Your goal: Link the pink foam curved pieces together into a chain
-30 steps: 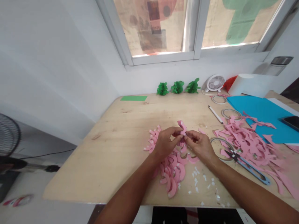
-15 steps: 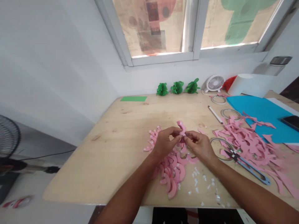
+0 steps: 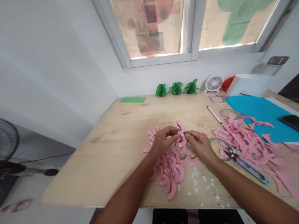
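A curved pink paper cutout (image 3: 181,126) is pinched between the thumb and fingers of my left hand (image 3: 165,140), above the middle of the table. My right hand (image 3: 198,143) is closed in a pinch at the cutout's right edge; whatever lies between its fingertips is too small to make out. Below my hands spreads a pile of curved pink cutouts (image 3: 171,174), several bearing small whitish squares at their ends. Small white scraps (image 3: 195,182) are scattered on the table to the right of that pile.
Right of my hands lie pink paper offcuts (image 3: 247,140), snips (image 3: 249,168), tape rolls (image 3: 230,114) and a white pen (image 3: 214,114). Farther back are blue sheets (image 3: 257,109), a phone (image 3: 291,121), a small fan (image 3: 213,83), green paper ornaments (image 3: 176,88) and a green strip (image 3: 133,100).
My right fingertips have drawn slightly away from the middle of the pink cutout to its right edge. More of the cutout's lower curve shows. My left hand keeps its hold.
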A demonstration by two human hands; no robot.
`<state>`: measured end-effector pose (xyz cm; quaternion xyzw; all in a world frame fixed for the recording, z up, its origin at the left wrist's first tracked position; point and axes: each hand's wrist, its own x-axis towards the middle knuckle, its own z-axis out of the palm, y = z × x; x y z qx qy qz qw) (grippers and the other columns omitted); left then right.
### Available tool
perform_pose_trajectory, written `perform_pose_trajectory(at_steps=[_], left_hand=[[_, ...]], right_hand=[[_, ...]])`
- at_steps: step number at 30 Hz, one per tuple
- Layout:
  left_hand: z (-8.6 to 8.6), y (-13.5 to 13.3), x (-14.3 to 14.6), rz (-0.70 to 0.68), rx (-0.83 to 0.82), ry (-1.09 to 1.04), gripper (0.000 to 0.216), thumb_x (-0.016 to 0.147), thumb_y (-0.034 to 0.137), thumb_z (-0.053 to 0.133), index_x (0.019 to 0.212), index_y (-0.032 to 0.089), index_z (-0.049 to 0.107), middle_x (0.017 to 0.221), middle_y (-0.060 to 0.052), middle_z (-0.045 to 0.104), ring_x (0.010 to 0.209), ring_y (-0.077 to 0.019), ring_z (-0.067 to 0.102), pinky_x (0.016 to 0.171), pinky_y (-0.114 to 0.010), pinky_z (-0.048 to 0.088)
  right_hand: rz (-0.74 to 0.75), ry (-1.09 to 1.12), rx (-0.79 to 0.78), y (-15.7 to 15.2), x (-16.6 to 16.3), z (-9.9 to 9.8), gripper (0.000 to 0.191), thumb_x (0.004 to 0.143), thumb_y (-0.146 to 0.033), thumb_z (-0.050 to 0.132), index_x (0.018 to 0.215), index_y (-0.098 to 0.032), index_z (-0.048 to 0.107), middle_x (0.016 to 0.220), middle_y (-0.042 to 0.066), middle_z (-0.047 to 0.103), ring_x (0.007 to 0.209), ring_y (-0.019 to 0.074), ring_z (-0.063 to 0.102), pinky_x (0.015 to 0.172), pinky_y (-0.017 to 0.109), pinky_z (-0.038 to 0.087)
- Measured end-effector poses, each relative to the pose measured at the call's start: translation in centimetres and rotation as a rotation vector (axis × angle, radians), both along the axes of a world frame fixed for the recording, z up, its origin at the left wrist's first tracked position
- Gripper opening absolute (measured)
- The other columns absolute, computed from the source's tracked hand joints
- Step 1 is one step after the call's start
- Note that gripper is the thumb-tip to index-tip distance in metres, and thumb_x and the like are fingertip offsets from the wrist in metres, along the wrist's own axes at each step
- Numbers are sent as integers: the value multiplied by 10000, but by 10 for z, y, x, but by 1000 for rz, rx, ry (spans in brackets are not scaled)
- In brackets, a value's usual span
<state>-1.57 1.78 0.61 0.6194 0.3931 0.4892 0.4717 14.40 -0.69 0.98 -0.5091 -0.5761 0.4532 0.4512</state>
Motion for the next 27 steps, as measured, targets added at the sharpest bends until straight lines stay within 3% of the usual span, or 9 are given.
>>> perform_pose_trajectory(at_steps=[6,16,27], left_hand=[[2,1,1,-37,-96,-216,208,639,206,709,821,129,642,632,-8,626,583,-108,594,593,-230,494],[9,-1,2,-22,-141,-261,228,619,220,726,808,124,641,614,-4,634,572,-117,607,608,-254,509],[11,-1,1,-30,-155,-266,206,621,194,725,799,125,648,612,5,632,575,-102,599,608,-231,492]], right_hand=[[55,190,-116,5,1,-8,250,764,-372,561,787,-154,682,598,-8,556,548,107,463,521,223,341],[191,514,-288,3,0,-2,210,719,-352,636,738,-142,636,604,18,589,565,117,523,575,241,388],[313,559,-346,0,0,-1,187,728,-316,649,718,-134,610,636,30,639,549,110,566,551,229,401]])
